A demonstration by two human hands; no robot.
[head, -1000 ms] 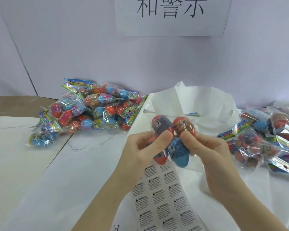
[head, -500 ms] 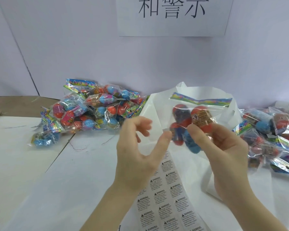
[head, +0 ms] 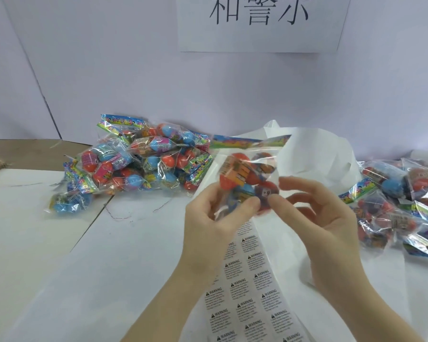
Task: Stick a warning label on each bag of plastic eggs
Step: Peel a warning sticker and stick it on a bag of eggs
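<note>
Holding clear plastic bag of coloured eggs [head: 247, 176] in left hand [head: 215, 218] and right hand [head: 316, 218] pinch grips; next, peeling from white warning-label sheet [head: 250, 292].

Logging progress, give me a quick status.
Left hand and right hand both pinch one egg bag over the label sheet. Nothing blocking.
</note>
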